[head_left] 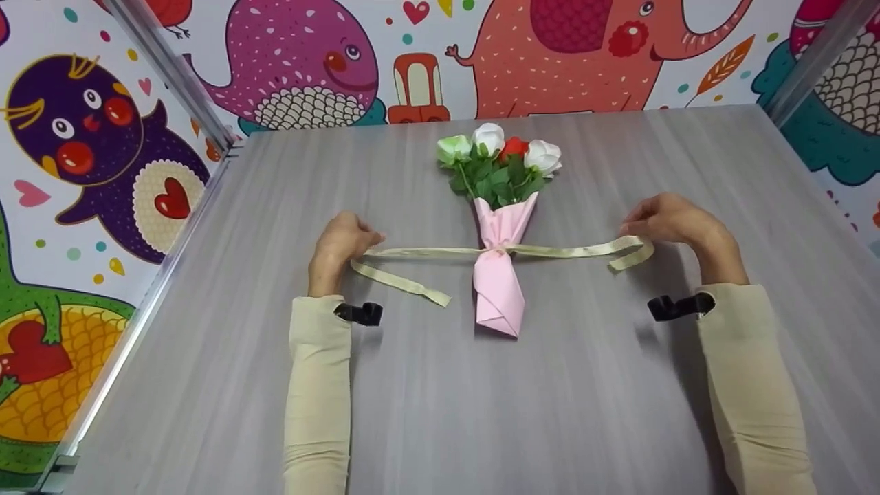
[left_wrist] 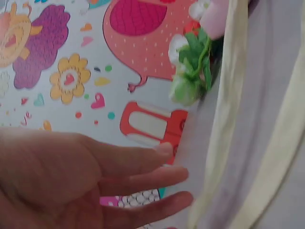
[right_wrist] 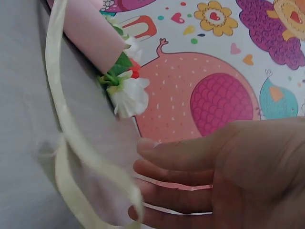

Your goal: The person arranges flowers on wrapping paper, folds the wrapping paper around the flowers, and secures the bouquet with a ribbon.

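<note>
A small bouquet lies on the table, its roses [head_left: 489, 139] white, pale green and red above green leaves. Pink wrapping paper [head_left: 498, 292] gathers tightly at the waist, where a cream ribbon [head_left: 433, 253] is tied round it. The ribbon's two tails stretch out sideways and fold back at their ends. My left hand [head_left: 340, 240] is beside the left tail; in the left wrist view its fingers [left_wrist: 143, 186] are spread, fairly straight, with the ribbon just past the tips. My right hand [head_left: 680, 220] is by the right tail, fingers [right_wrist: 176, 198] extended, a ribbon loop at the lower fingertips.
The grey wood-grain table [head_left: 412, 399] extends on all sides of the bouquet. A cartoon-printed wall [head_left: 426, 27] stands along the back and left, with metal frame posts at the corners. A black camera mount [head_left: 364, 314] juts inward from each sleeve cuff.
</note>
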A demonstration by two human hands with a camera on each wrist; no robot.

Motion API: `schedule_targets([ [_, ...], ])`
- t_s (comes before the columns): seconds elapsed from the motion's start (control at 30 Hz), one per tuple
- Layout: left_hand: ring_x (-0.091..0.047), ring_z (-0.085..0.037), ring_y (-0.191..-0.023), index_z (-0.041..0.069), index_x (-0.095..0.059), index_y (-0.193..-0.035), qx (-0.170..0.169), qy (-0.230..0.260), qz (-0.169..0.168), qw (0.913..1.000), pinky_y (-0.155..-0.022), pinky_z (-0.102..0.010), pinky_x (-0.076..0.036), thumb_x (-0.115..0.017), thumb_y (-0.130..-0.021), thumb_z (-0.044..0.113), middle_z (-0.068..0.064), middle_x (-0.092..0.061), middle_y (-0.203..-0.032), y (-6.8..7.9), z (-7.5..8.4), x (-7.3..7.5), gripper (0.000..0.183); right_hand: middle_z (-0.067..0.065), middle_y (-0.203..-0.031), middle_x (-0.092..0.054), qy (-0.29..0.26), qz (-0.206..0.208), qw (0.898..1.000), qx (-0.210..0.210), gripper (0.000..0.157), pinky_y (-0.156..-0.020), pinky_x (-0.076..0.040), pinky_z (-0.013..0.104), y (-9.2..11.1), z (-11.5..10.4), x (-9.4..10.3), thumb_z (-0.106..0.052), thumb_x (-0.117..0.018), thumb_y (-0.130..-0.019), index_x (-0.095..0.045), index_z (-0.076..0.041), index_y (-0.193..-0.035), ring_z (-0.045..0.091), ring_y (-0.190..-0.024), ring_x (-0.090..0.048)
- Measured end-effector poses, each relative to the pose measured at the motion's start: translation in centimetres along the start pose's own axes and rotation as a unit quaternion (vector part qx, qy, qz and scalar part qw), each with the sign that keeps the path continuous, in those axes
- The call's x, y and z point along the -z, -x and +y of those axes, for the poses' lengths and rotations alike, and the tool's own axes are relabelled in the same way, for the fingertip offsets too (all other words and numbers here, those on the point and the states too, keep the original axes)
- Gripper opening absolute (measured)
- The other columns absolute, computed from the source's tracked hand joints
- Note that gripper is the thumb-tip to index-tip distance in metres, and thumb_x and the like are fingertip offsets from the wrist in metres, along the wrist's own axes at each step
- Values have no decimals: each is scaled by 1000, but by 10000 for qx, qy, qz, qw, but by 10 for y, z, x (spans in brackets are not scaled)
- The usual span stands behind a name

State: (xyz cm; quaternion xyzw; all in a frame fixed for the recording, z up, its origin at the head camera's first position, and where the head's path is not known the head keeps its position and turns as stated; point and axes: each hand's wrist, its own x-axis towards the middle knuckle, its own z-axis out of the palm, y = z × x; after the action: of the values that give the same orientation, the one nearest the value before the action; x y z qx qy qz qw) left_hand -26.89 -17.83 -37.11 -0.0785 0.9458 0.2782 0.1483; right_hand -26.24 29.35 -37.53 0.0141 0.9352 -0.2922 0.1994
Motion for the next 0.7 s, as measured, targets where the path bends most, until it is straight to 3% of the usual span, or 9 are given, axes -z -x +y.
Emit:
schedule_targets([
  [0.07, -62, -32, -114, -1, -69, -120, -202, -77, 214, 9995, -104, -48, -47, -64, -97, 23, -18, -68, -125, 3, 9, -6, 33, 21, -112, -62, -15, 107, 9999, 91, 40, -85, -42, 43, 2, -8, -3, -32, -65, -96, -65, 1, -119, 31, -101, -49],
  [0.23, -67, -29, -102, 4, -76, -109, -898, -204, 509, 9944, -92, -43, -52, -67, -95, 20, -13, -75, -113, 10, 33, -27, 23, 20, -104, -69, 310, 303, 9943, 975, 31, -75, -45, 33, 3, -29, -18, -24, -70, -93, -70, 1, -113, 27, -92, -57],
  [0.47, -70, -26, -99, 8, -75, -117, -1435, -341, 17, 9891, -87, -39, -54, -72, -92, 19, -12, -75, -112, 13, 55, -54, 28, 21, -99, -72, 654, -50, 9839, 1660, 41, -65, -48, 28, -3, -51, -42, -19, -74, -90, -66, 2, -124, 21, -77, -62],
  [0.6, -66, -25, -100, 8, -70, -127, -1543, -549, -275, 9861, -93, -40, -52, -72, -91, 17, -12, -72, -121, 11, 58, -65, 37, 19, -94, -72, 865, -226, 9760, 1984, 58, -66, -47, 29, -11, -53, -58, -23, -78, -86, -57, 3, -134, 19, -75, -62],
  [0.7, -62, -23, -95, 7, -72, -122, -1610, -655, -321, 9843, -93, -39, -52, -71, -91, 14, -12, -73, -120, 8, 57, -70, 32, 16, -90, -71, 893, -281, 9720, 2153, 58, -67, -46, 29, -18, -51, -68, -24, -80, -85, -58, 1, -133, 17, -74, -59],
])
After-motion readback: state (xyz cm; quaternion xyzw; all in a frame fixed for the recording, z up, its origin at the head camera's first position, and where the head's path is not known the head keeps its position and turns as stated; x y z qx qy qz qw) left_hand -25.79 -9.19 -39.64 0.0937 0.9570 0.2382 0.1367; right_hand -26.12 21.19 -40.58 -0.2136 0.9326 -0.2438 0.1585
